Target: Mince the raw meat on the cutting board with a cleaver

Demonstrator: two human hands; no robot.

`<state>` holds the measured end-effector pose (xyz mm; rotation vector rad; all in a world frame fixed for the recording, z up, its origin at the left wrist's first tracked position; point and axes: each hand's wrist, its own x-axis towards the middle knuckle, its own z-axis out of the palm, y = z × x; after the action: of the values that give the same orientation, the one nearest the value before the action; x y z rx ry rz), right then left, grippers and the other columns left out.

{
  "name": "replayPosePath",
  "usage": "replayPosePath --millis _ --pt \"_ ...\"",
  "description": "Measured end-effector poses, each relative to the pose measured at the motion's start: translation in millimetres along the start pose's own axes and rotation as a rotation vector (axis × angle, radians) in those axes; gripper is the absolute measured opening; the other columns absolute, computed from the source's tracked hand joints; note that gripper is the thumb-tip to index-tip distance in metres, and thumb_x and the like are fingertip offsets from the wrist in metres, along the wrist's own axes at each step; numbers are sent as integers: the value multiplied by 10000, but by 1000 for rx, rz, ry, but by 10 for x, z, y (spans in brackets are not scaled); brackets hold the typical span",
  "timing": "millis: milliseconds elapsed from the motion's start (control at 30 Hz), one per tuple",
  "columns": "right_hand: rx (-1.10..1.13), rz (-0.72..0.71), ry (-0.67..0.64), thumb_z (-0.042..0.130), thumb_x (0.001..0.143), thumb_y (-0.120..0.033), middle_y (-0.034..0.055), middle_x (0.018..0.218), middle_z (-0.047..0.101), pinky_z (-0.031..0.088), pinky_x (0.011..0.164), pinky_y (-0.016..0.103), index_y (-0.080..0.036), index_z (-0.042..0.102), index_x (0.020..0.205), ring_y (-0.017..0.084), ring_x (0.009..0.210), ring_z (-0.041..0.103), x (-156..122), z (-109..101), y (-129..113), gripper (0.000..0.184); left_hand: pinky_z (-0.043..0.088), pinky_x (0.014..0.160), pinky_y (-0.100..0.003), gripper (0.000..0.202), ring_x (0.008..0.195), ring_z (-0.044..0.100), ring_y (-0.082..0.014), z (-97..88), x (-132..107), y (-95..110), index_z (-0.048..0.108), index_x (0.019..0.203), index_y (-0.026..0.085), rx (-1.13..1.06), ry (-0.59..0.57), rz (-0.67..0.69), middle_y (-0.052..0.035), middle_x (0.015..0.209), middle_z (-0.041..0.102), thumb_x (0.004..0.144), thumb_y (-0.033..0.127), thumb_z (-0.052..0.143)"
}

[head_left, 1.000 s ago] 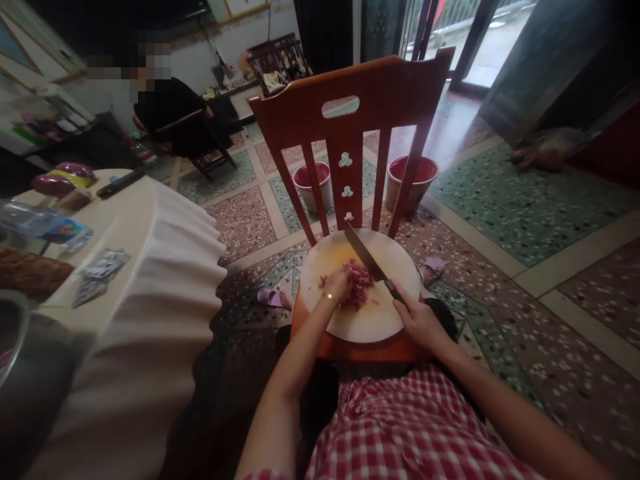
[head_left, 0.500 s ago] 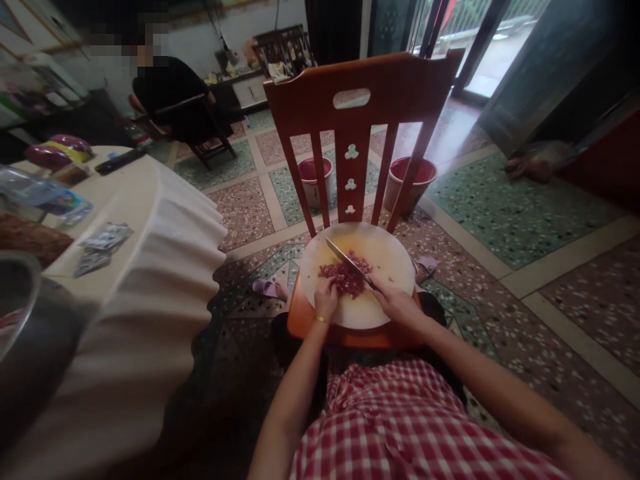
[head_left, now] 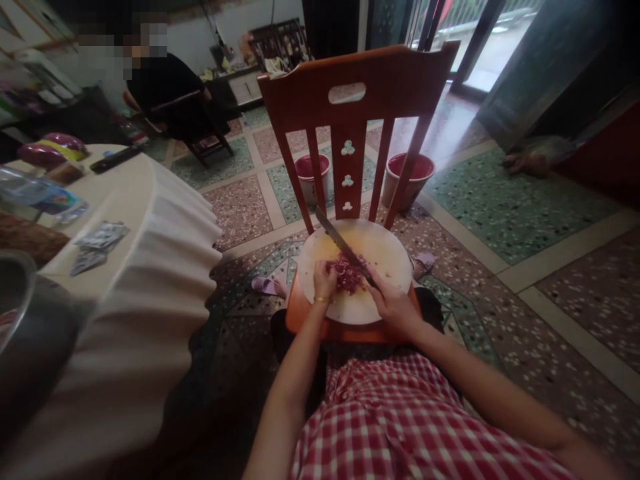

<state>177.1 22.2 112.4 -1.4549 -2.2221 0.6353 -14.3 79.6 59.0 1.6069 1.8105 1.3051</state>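
Observation:
A round pale cutting board (head_left: 380, 250) lies on the seat of a red-brown wooden chair (head_left: 350, 100) in front of me. A small pile of chopped red meat (head_left: 347, 275) sits near the board's middle. My right hand (head_left: 395, 307) is closed round the handle of a long knife (head_left: 337, 240), whose blade slants up to the left over the meat. My left hand (head_left: 324, 280) rests with curled fingers against the left side of the meat pile. A gold bangle is on that wrist.
A round table with a white cloth (head_left: 150, 267) stands at my left, bearing packets, a remote and a metal bowl (head_left: 15, 313). Two red buckets (head_left: 407, 177) stand behind the chair. A person in black (head_left: 165, 87) sits at the back left. Tiled floor spreads to the right.
The knife blade dropped flat onto the meat half a second ago and has now lifted again, tip up to the left. My left hand stays beside the pile.

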Motion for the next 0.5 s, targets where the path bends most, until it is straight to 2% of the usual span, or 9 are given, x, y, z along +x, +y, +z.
replayPosePath --millis 133,167,267,333,467,500 --pt "-33 111 -194 354 866 -278 66 1070 619 475 777 327 -232 296 1346 213 909 599 -16 75 35 486 412 738 -247 149 752 505 -121 -72 -56 -76 529 724 175 -22 29 -48 -4 745 527 694 64 433" --pt "-31 101 -195 352 868 -286 67 1067 621 474 778 332 -237 305 1342 216 906 600 -11 70 37 479 411 739 -247 140 750 506 -121 -98 -82 -108 527 728 175 -32 28 -64 -2 740 531 696 73 437" --pt "0 -1 -64 325 882 -301 77 1141 579 444 833 342 -235 243 1365 215 961 575 7 30 15 495 412 708 -234 104 718 505 -112 -147 -141 -185 518 753 174 -91 51 -111 6 732 533 706 109 452" --pt "-3 -25 -26 327 881 -294 76 1176 554 439 842 337 -231 213 1374 210 979 566 5 33 14 510 412 689 -221 82 707 504 -105 -144 -152 -194 512 767 174 -138 64 -127 8 735 532 718 138 457" --pt "-43 69 -169 359 864 -272 66 1095 607 475 776 317 -231 298 1345 211 931 591 -23 63 70 487 407 648 -205 62 676 501 -95 -94 -121 -128 512 777 174 -193 19 -140 14 722 530 730 175 471" --pt "-41 69 -171 356 866 -275 63 1084 614 474 779 315 -234 302 1343 210 936 590 -29 51 77 482 405 643 -203 66 668 498 -93 -85 -108 -110 515 777 174 -186 -4 -133 16 716 530 728 169 471"
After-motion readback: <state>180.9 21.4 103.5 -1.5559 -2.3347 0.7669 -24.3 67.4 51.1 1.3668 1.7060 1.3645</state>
